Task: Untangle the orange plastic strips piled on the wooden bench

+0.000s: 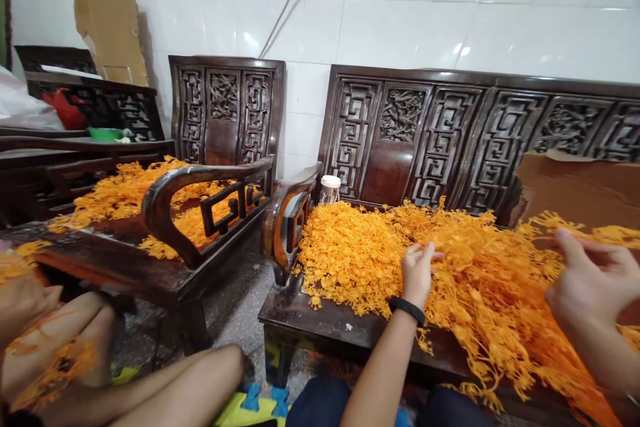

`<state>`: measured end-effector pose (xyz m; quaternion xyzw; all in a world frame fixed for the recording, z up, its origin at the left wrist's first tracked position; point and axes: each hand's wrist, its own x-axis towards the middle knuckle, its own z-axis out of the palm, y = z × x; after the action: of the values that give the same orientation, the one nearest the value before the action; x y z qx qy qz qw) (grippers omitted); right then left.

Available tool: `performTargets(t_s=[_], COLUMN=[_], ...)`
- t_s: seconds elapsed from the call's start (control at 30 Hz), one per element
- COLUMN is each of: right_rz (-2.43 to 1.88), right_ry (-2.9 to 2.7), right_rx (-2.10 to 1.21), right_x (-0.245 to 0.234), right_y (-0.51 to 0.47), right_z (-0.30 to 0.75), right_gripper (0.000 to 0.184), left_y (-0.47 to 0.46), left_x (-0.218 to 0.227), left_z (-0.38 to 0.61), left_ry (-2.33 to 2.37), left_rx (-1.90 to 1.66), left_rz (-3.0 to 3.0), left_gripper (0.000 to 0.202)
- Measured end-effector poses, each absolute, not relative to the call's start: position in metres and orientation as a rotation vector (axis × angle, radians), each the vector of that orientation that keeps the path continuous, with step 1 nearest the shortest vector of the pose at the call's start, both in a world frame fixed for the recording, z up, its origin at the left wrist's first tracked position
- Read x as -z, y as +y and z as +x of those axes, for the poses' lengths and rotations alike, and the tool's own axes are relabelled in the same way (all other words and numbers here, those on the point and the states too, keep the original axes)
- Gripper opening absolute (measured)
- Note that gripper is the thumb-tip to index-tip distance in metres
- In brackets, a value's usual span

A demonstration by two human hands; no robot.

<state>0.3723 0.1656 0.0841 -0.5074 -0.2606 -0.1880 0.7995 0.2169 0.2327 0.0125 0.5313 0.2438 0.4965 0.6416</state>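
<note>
Orange plastic flower sprigs (350, 250) lie in a thick heap along the dark wooden bench (325, 317). My left hand (417, 270), with a black band on its wrist, is at the middle of the heap, its fingers closed on some sprigs. To the right, my right hand (595, 280) is raised over the heap, thumb and fingers pinching a sprig near their tips. Between both hands a looser, stringy tangle spreads and hangs over the bench's front edge. Exactly which strands each hand grips is hard to make out.
A wooden armchair (175, 280) at left bears more orange sprigs. Beside it sits another person, whose hand (27, 310) is near orange pieces. A white-lidded cup (330, 190) stands behind the heap. Cardboard (580, 190) leans at the bench's right. Foam mats (250, 407) lie below.
</note>
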Motion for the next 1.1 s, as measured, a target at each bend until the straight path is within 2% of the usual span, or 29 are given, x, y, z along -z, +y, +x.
performTargets(t_s=[0.13,0.27,0.37,0.53,0.67,0.77,0.87,0.93,1.03,1.1], right_rz=[-0.788,-0.864,-1.084,-1.160,-1.207,-1.258,-1.289,-1.315,-1.370,-1.394], right_ry=[-0.585,-0.930,-1.385,-1.760,-1.829,-1.865,-1.947,-2.011,-2.077,-2.101], right_rx=[0.583,0.340,0.087,0.031,0.122,0.164,0.076,0.019,0.096,0.165], right_x=[-0.101,-0.103,-0.095,-0.083,-0.088,-0.093,-0.093,-0.088,-0.076,-0.068], right_y=[0.188,0.192,0.188,0.185,0.177,0.169,0.164,0.165,0.175,0.186], right_z=[0.352,0.318,0.299,0.298,0.304,0.305,0.305,0.307,0.320,0.332], right_gripper=[0.031,0.022,0.019,0.021,0.023,0.025,0.030,0.040,0.062,0.063], left_y=[0.230,0.218,0.215,0.224,0.229,0.230,0.229,0.227,0.224,0.223], left_x=[-0.030,-0.043,-0.045,-0.039,-0.040,-0.045,-0.049,-0.051,-0.053,-0.053], left_z=[0.196,0.183,0.183,0.193,0.191,0.182,0.175,0.173,0.173,0.173], left_ry=[0.406,0.073,0.002,0.163,0.197,0.200,0.161,0.098,-0.028,-0.053], left_rx=[-1.273,-1.175,-1.194,-1.256,-1.275,-1.314,-1.348,-1.326,-1.267,-1.260], left_rz=[1.275,1.429,1.428,1.216,1.159,1.086,1.028,0.991,0.905,0.883], left_gripper=[0.030,0.059,0.065,0.054,0.023,0.021,0.020,0.019,0.018,0.018])
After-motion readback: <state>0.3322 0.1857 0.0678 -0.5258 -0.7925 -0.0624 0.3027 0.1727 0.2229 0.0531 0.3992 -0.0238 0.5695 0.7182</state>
